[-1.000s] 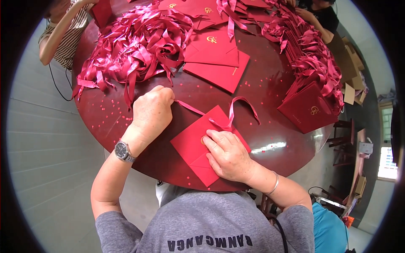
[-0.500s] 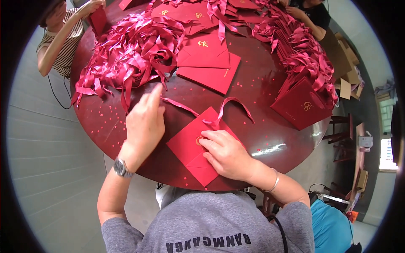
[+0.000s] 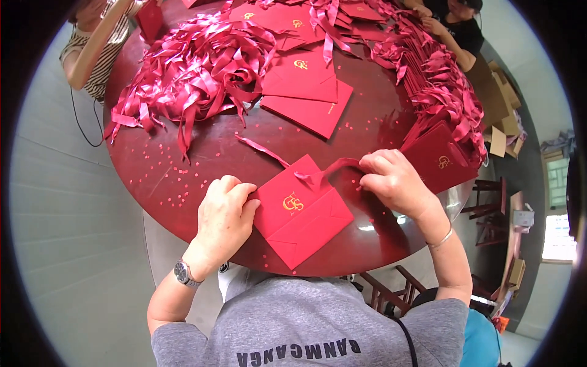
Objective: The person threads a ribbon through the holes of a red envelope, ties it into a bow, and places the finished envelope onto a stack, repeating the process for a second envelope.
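Note:
A flat red paper gift bag (image 3: 312, 220) with a gold emblem lies slanted on the table before me, its folded bottom toward me. My left hand (image 3: 226, 211) is closed at its left corner, with thumb and fingers at the edge. A pink-red satin ribbon (image 3: 335, 167) comes out near the bag's top edge. My right hand (image 3: 394, 180), off to the right of the bag, pinches the ribbon's right end, which is drawn nearly taut. The other ribbon end (image 3: 262, 150) lies loose toward the upper left.
The round dark-red table (image 3: 208, 150) carries small red dots. A large ribbon heap (image 3: 195, 67) lies far left. Flat red bags (image 3: 302, 79) are stacked at the centre, and a row of ribboned bags (image 3: 440, 101) runs along the right. Two other people work across the table.
My left hand has come down to the bag's left corner. My right hand has left the bag's face, moved right and taken the ribbon's right end, pulling it straighter.

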### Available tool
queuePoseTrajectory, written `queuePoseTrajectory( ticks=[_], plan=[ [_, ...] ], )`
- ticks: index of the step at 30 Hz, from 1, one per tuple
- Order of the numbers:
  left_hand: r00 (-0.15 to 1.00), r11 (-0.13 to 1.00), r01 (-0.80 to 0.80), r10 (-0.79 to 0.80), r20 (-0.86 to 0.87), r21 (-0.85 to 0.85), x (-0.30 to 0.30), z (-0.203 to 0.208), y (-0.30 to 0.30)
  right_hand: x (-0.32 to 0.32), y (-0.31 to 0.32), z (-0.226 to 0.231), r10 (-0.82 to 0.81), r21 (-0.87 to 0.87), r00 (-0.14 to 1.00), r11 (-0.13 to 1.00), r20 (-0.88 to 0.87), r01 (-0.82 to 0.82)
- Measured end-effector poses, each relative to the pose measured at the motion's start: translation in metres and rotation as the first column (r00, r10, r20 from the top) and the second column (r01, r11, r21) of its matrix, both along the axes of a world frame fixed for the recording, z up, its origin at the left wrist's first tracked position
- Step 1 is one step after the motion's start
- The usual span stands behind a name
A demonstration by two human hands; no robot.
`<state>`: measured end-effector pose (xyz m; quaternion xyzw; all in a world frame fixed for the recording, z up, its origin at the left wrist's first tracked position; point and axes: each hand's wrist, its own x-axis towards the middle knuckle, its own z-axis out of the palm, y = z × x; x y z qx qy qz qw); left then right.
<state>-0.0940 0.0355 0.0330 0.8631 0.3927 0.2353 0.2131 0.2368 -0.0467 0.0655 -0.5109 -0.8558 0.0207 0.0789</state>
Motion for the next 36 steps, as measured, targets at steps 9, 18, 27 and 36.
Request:
queuePoseTrajectory(
  ticks=[9,18,27,36],
  plan=[
    [0.998,0.995,-0.03,0.036,0.058,-0.095,-0.001,-0.004,0.004,-0.08,-0.013,0.033,0.095,-0.072,0.577,0.963,-0.811,-0.26],
    [0.983,0.833,0.023,0.083,0.165,-0.553,-0.003,0.006,0.015,-0.153,-0.004,-0.027,-0.293,-0.248,0.655,0.955,-0.697,0.163],
    [0.989,0.772,0.139,-0.144,0.043,-0.62,-0.01,0.011,0.022,-0.157,-0.004,-0.054,-0.41,-0.345,0.5,0.912,-0.763,0.221],
    [0.99,0.725,0.138,-0.117,0.077,-0.674,-0.011,0.007,0.019,-0.159,-0.001,-0.047,-0.305,-0.223,0.584,0.952,-0.752,0.211]
  ],
)
